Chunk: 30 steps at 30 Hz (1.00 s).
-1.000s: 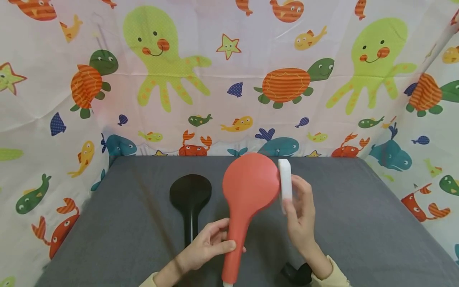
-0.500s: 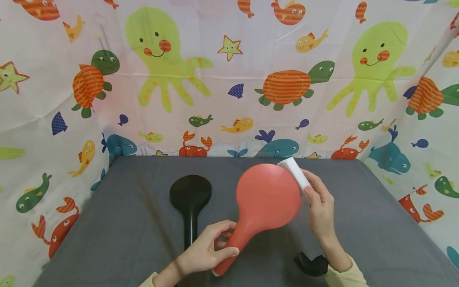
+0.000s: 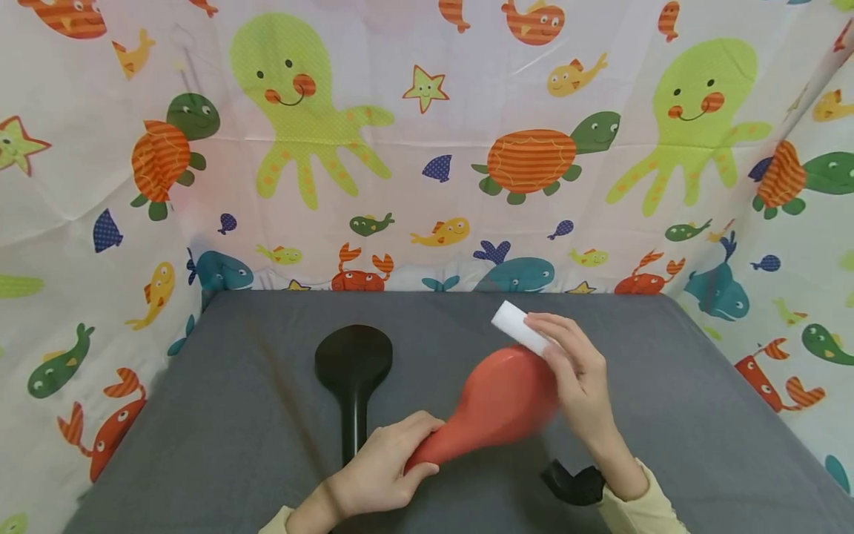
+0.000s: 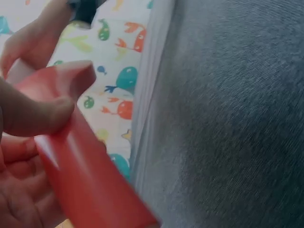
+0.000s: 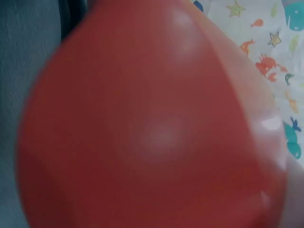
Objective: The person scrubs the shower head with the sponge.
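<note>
Handle of a red paddle gripped in the left hand, white block pinched in the right hand at the paddle's far edge. Below, on grey cloth, a black paddle, partly hidden by the left hand.

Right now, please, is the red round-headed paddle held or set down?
Held: the left hand grips the red paddle by its narrow handle.
</note>
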Available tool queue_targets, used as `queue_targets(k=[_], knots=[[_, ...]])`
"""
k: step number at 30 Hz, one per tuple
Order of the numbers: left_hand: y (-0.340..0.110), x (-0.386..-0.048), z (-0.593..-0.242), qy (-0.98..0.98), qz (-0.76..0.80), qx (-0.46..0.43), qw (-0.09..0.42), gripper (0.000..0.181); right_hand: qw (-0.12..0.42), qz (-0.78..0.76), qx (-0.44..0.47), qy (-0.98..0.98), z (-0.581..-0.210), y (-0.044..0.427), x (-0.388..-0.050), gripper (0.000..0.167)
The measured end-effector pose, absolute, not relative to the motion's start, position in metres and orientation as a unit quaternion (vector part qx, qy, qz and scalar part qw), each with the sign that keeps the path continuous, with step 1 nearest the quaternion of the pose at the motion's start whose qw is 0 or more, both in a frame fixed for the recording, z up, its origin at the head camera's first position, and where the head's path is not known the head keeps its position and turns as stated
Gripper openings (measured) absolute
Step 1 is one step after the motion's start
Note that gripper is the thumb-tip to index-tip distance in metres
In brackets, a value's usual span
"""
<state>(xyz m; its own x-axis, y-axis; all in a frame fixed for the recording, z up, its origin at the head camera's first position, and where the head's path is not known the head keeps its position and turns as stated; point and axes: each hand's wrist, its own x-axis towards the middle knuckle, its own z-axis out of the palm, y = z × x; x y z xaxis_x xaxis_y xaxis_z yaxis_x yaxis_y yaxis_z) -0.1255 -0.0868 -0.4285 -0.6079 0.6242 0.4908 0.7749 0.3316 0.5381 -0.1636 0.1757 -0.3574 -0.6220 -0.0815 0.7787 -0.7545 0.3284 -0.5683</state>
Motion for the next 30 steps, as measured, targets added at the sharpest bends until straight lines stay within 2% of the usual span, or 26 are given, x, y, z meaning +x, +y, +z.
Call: queue_targets(k=[4,10,13,16,20,24,26,30], knots=[[-0.085,-0.123,-0.428,-0.828,-0.344,-0.412,0.161,0.033,0.334,0.467,0.284,-0.768,-0.355,0.178,-0.162,0.035],[-0.086,-0.126,-0.428,-0.85,-0.32,-0.361,0.21,0.039,0.3,0.44,0.167,-0.83,-0.361,0.188,-0.159,0.034],[-0.085,-0.127,-0.43,-0.859,-0.291,-0.348,0.237,0.043,0.288,0.433,0.14,-0.843,-0.362,0.188,-0.158,0.035],[-0.084,-0.128,-0.432,-0.864,-0.259,-0.342,0.263,0.046,0.313,0.414,0.176,-0.836,-0.363,0.181,-0.156,0.038],[-0.083,-0.127,-0.434,-0.87,-0.231,-0.33,0.283,0.047,0.375,0.327,0.278,-0.821,-0.362,0.164,-0.148,0.036],[-0.082,-0.126,-0.434,-0.874,-0.218,-0.318,0.297,0.047,0.401,0.234,0.342,-0.817,-0.359,0.152,-0.141,0.038],[-0.082,-0.126,-0.434,-0.873,-0.217,-0.316,0.302,0.046,0.406,0.228,0.336,-0.819,-0.36,0.153,-0.142,0.039],[-0.082,-0.126,-0.433,-0.874,-0.219,-0.312,0.303,0.047,0.385,0.267,0.252,-0.847,-0.361,0.17,-0.152,0.038]])
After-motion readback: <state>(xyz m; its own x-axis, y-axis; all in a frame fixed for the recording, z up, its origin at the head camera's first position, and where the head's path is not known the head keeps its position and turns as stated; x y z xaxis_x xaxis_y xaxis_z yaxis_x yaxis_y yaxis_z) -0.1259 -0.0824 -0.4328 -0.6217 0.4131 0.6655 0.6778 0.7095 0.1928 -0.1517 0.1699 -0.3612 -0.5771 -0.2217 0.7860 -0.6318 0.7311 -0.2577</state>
